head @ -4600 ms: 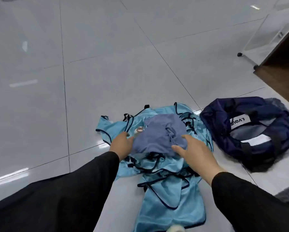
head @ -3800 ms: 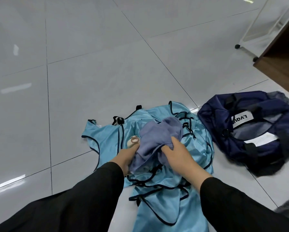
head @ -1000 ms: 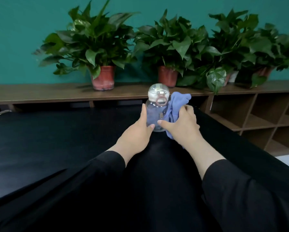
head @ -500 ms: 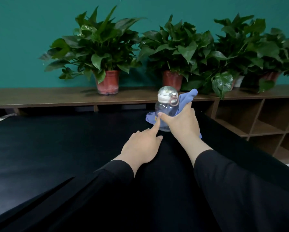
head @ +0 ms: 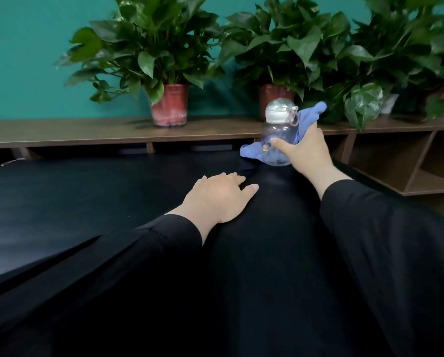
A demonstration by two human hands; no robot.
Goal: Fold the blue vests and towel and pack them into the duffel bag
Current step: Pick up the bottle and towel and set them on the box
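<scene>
A clear plastic bottle (head: 277, 135) with a pale domed cap stands upright near the far right of the black table (head: 87, 191). The purple-blue towel (head: 309, 117) is bunched against the bottle, with a corner sticking up to the right and another part lying on the table to the bottle's left. My right hand (head: 304, 150) grips the bottle and the towel together. My left hand (head: 218, 198) rests flat on the black surface, nearer to me and to the left of the bottle, holding nothing. The blue vests and the duffel bag are out of view.
A long wooden shelf (head: 87, 130) runs behind the table and carries several potted plants (head: 148, 47) against a teal wall. Open wooden cubbies (head: 406, 161) stand at the right. My black sleeves fill the foreground.
My left hand has let go of the bottle and dropped flat onto the table. My right hand has carried the bottle and towel further away and to the right.
</scene>
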